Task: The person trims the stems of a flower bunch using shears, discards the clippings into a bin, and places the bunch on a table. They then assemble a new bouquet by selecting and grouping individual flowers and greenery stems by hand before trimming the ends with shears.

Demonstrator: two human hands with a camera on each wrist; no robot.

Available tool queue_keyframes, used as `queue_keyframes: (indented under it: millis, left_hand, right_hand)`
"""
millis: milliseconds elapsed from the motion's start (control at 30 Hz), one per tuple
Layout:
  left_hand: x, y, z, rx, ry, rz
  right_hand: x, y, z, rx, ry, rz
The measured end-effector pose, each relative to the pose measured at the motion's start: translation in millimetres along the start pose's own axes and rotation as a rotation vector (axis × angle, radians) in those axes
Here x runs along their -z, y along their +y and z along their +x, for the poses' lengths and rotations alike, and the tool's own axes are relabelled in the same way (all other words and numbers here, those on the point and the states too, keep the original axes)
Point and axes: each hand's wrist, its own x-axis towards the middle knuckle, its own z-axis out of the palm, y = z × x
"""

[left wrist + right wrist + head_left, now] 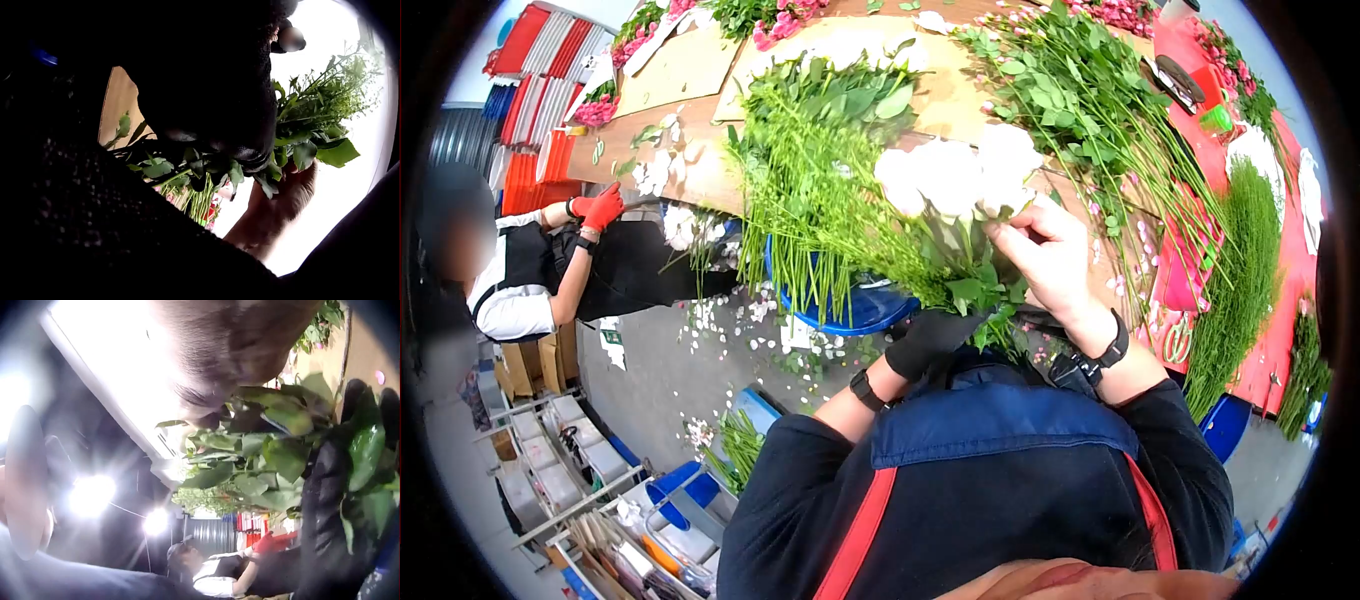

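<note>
White roses (940, 175): arranging step, we judge; left hand (938, 340) curled round leafy stems (975, 290); right hand (1045, 250) pinching at one bloom (1011, 160); next calls for levelling them.

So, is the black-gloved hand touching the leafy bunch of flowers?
Touching. The right wrist view shows the black-gloved left hand gripping the leafy bunch, with leaves right up against its fingers.

One left hand (937, 340), one right hand (1048, 255) and at least three white roses (945, 178) show. There is one other person (518, 262).
</note>
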Motion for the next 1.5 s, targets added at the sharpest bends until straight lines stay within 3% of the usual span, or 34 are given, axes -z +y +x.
queue_keyframes:
  millis: [67,100,167,200,267,300,333,367,433,500,567,600,633,700,733,800,833,867,933,967,1000,1100,1133,1200,1300,1333,1367,1433,1467,1500]
  left_hand:
    - [-13,-6,9,0.029,-0.073,-0.038]
    - [-20,-10,11,-0.031,-0.024,0.017]
    - [-33,-13,11,-0.158,0.072,0.118]
    - [-37,-8,14,0.03,0.078,-0.078]
    - [-38,-25,14,-0.097,0.085,0.187]
    - [-35,-35,16,-0.254,0.096,0.42]
    - [-33,-45,18,-0.412,0.146,0.653]
    - [-30,-58,19,-0.331,0.098,0.456]
    - [-27,-63,24,-0.205,0.026,0.038]
    - [-26,-45,29,-0.111,0.007,-0.427]
    - [-29,-22,31,-0.085,0.116,-0.465]
    - [-26,-12,32,-0.17,0.095,-0.211]
    - [-26,-15,33,-0.109,0.094,-0.346]
    - [-28,-23,35,0.016,0.085,-0.612]
    - [-31,-22,39,0.12,0.089,-0.895]
    - [-29,-29,40,0.095,0.105,-0.78]
    - [-28,-32,42,0.084,0.112,-0.722]
    - [-29,-11,40,0.197,0.156,-1.027]
    - [-31,-27,41,0.16,0.165,-0.96]
    - [-31,-33,43,0.133,0.174,-0.929]
    - [-30,-28,44,0.201,0.201,-1.108]
    - [-31,-29,37,-0.104,0.319,-0.006]
    - [-30,-29,37,-0.347,0.382,0.36]
    - [-31,-30,36,-0.267,0.372,0.231]
    - [-32,-21,33,-0.223,0.404,0.196]
    - [-28,-17,33,-0.219,0.397,0.238]
    - [-27,-19,34,-0.194,0.39,0.182]
    - [-25,-21,36,-0.144,0.38,0.07]
    - [-24,-19,37,-0.102,0.36,-0.035]
    - [-23,-17,37,-0.072,0.342,-0.11]
  right_hand:
    - [10,-5,5,0.018,0.031,-0.043]
    - [15,-8,7,0.027,0.055,-0.07]
    - [20,-8,7,-0.118,0.005,0.014]
    - [24,3,8,-0.143,-0.062,0.059]
    - [40,6,14,-0.267,-0.146,0.191]
    - [56,13,21,-0.231,-0.109,0.159]
    - [76,32,31,0.01,0.029,-0.213]
    - [99,53,43,0.17,0.156,-0.443]
    - [161,80,64,0.281,0.223,-1.058]
    - [193,86,62,0.11,0.299,-1.347]
    - [196,101,58,-0.123,0.124,-1.531]
    - [190,111,52,-0.158,0.009,-1.569]
    - [182,117,41,-0.069,-0.013,-1.606]
    - [183,138,36,0.014,-0.027,-1.614]
    - [189,138,37,-0.003,-0.028,-1.502]
    - [200,110,48,-0.024,0.007,-1.265]
    - [217,101,59,0.058,0.09,-1.204]
    - [241,98,75,0.105,0.203,-1.267]
    - [291,90,112,-0.1,0.204,-1.284]
    - [311,77,129,-0.335,0.044,-1.148]
    - [359,138,145,-0.309,0.05,-1.116]
    - [408,169,171,-0.638,-0.055,-1.011]
    - [416,180,171,-0.663,-0.146,-1.076]
    - [405,168,165,-0.748,-0.276,-1.115]
    - [407,183,171,-0.83,-0.257,-0.85]
    - [401,174,170,-0.762,-0.266,-0.829]
    - [386,150,168,-0.735,-0.274,-0.778]
    - [382,147,168,-0.908,-0.219,-0.593]
    - [369,147,153,-0.768,-0.174,-0.529]
    - [364,149,154,-0.839,-0.185,-0.579]
